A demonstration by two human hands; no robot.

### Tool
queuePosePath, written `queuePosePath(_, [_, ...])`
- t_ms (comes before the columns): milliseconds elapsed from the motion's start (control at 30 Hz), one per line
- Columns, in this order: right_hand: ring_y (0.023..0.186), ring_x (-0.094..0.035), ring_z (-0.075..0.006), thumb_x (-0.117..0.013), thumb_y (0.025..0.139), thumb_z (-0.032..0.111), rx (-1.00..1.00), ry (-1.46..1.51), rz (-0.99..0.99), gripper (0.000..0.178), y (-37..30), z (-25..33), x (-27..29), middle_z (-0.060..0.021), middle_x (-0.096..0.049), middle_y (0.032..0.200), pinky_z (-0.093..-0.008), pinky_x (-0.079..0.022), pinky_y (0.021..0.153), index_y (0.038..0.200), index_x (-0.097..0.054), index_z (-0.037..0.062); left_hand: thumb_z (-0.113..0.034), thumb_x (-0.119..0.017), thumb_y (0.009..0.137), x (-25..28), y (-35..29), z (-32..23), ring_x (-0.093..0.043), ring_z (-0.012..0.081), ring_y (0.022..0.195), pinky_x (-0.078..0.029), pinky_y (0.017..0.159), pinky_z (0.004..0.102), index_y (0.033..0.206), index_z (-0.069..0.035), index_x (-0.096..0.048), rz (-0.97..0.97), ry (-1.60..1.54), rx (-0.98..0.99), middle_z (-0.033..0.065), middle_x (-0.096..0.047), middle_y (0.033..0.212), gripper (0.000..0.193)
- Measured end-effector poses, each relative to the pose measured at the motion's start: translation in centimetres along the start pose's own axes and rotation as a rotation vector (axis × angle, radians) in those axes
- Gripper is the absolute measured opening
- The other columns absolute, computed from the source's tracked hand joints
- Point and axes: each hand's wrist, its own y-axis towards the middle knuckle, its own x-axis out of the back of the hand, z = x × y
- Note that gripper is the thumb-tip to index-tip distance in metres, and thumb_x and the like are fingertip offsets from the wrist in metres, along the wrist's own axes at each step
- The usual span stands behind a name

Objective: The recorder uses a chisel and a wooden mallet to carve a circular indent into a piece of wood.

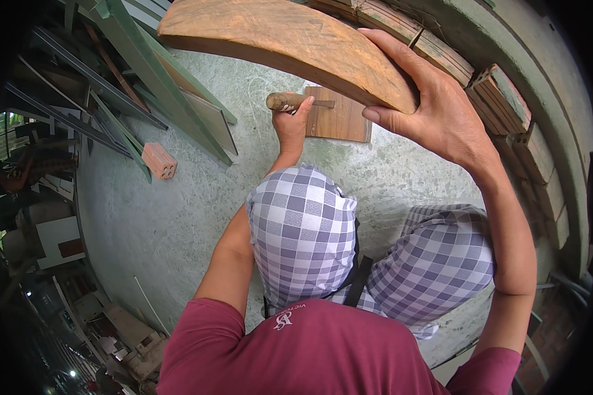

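My left hand (291, 125) is closed around the wooden handle of a chisel (283, 101). The chisel lies low and nearly flat, its metal blade reaching right over a small brown wood-grain board (342, 124) on the floor. Whether the blade touches the board I cannot tell. In my raised right hand (447, 118) is the right end of a thick, curved wooden block (290, 41), thumb below and fingers along its upper side. The block stretches left across the top of the view, above the board, and looks large and close.
Green frames and panels (178, 92) lean at the upper left, and a hollow red brick (159, 161) sits beside them. Several more hollow bricks (501, 99) line the curb at the right. My knees (303, 227) are bent over the concrete floor (158, 230).
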Motion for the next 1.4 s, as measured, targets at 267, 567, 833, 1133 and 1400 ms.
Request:
queuePosePath(267, [0.107,-0.059,-0.035,-0.068,0.064,0.063,0.006,0.0,-0.009,0.085,0.1,-0.1,-0.3,-0.0134,-0.06,0.118,-0.0522,-0.045,0.096,0.137,-0.041,0.0285,-0.018,-0.08,0.071,-0.1,-0.4,-0.2,-0.057,0.0174,0.072,-0.047,0.068,0.0304,0.091,-0.002,-0.057,0.006,0.016,-0.042,0.0054,-0.06,0.081,0.034])
queuePosePath(567, [0.096,-0.057,-0.0298,-0.062,0.074,0.038,0.255,-0.053,0.118,0.079,4.7,6.5,3.6,-0.0228,-0.057,0.105,-0.0392,-0.048,0.083,0.139,-0.033,0.005,-0.019,-0.081,0.069,-0.1,-0.5,0.1,-0.059,0.0207,0.077,-0.048,0.072,0.0332,0.094,-0.002,-0.058,-0.019,0.117,-0.054,0.008,-0.061,0.086,0.039])
queuePosePath(833, [0.077,-0.064,-0.0306,-0.069,0.074,0.038,0.298,-0.499,0.178,0.065,4.1,-1.1,-4.3,-0.0146,-0.061,0.086,-0.0398,-0.052,0.065,0.134,-0.044,0.0296,-0.014,-0.077,0.073,-1.1,-0.7,-0.7,-0.062,0.0187,0.09,-0.048,0.079,0.0329,0.104,0.001,-0.058,0.0,0.186,-0.063,0.0085,-0.065,0.098,0.04])
queuePosePath(1133, [0.085,-0.065,-0.0299,-0.066,0.068,0.035,0.066,-0.268,0.117,0.073,4.5,0.3,-3.6,-0.0162,-0.064,0.091,-0.0409,-0.052,0.074,0.136,-0.043,0.0251,-0.016,-0.078,0.073,0.0,0.0,-0.1,-0.061,0.0178,0.081,-0.049,0.072,0.0307,0.095,0.002,-0.058,-0.013,0.045,0.002,0.0096,-0.064,0.09,0.035])
queuePosePath(1400, [0.081,-0.066,-0.0275,-0.066,0.069,0.04,0.041,-0.311,-0.028,0.072,4.7,-2.3,-3.0,-0.0148,-0.065,0.087,-0.0392,-0.054,0.073,0.136,-0.043,0.025,-0.013,-0.073,0.079,1.2,0.3,0.8,-0.061,0.0163,0.081,-0.052,0.069,0.0263,0.097,0.001,-0.053,-0.064,-0.121,0.234,0.0087,-0.06,0.092,0.03])
